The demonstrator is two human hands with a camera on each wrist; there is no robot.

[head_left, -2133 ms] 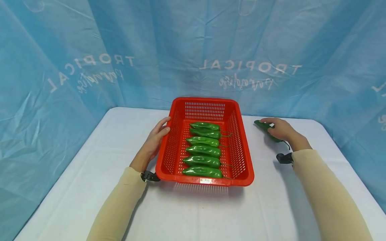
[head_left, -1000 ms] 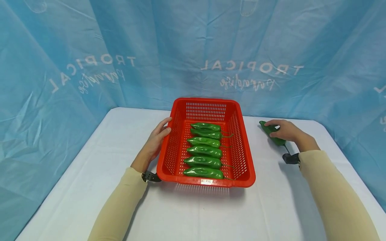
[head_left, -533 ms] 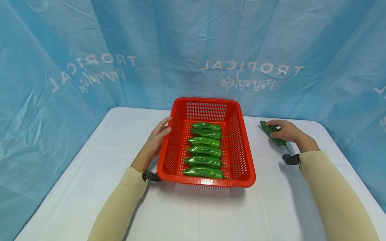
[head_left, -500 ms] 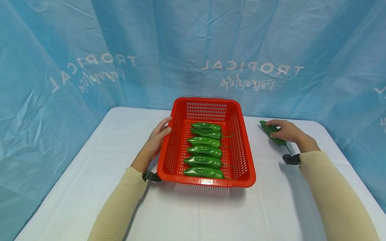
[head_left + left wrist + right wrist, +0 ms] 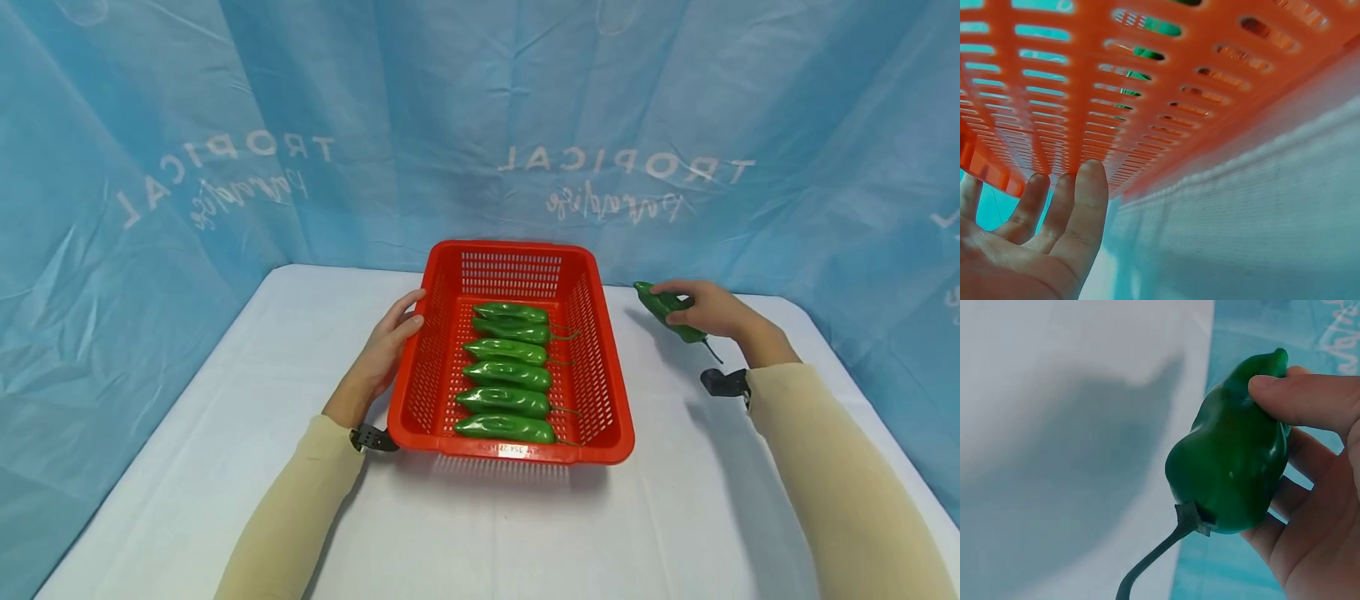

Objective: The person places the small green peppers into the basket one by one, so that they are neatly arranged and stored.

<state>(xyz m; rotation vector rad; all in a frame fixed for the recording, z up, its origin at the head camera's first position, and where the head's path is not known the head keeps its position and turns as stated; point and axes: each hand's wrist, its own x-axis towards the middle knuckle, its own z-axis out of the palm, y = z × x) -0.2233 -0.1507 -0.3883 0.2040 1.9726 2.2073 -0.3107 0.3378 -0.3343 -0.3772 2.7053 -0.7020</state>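
Observation:
In the head view my right hand (image 5: 708, 308) pinches a long green chili pepper (image 5: 663, 310) between thumb and fingers, at the right of the table. The right wrist view shows this pepper (image 5: 1229, 456) with its stem hanging toward the lower left and its shadow apart from it on the cloth. My left hand (image 5: 382, 350) rests on the left side of a red plastic basket (image 5: 510, 452). Seen from the left wrist, its extended fingers touch the slotted outer wall (image 5: 1147, 81). Several green peppers (image 5: 506, 375) lie in a column inside the basket, stems to the right.
A white cloth (image 5: 487, 533) covers the table under the basket. Blue printed sheeting (image 5: 450, 125) hangs close behind the table's back edge and along both sides. A black strap (image 5: 723, 383) sits on each wrist.
My right hand has gripped the pepper at the right and raised it off the cloth, slightly away from me. The left hand and the basket have stayed in place.

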